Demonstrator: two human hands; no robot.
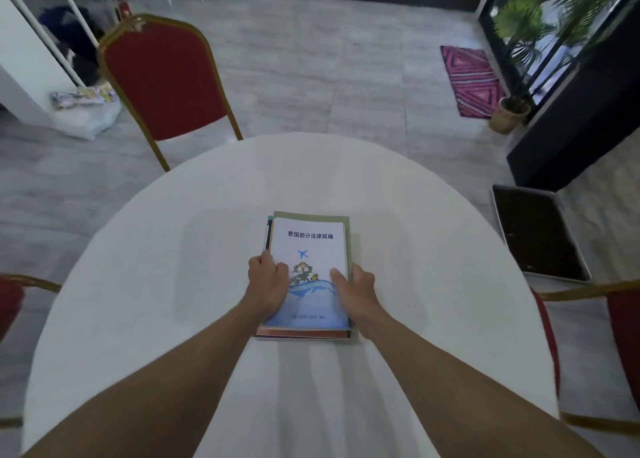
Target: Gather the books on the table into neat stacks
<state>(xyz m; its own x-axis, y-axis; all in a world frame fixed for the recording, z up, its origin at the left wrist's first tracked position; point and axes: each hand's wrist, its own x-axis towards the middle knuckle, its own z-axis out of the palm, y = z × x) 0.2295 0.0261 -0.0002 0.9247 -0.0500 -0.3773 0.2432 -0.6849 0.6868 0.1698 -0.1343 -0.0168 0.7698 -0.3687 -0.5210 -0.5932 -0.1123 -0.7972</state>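
One stack of books [309, 246] lies at the middle of the round white table [173, 267]. Its top book is white with blue Chinese writing, a small blue plane and a blue wave picture. A green cover sticks out beneath it at the far and right edges, and reddish edges show at the near side. My left hand [268, 282] rests on the stack's left side, fingers curled over the top book. On the right side, my right hand [353, 286] presses the edge with its thumb on the cover. Both hands clasp the stack between them.
A red chair with a gold frame [162, 80] stands beyond the table at the far left. Two more red chairs sit at the left edge [10, 301] and right edge [623, 326]. On the floor to the right lie a dark tray [540, 236], a potted plant [510, 111] and a pink mat [472, 80].
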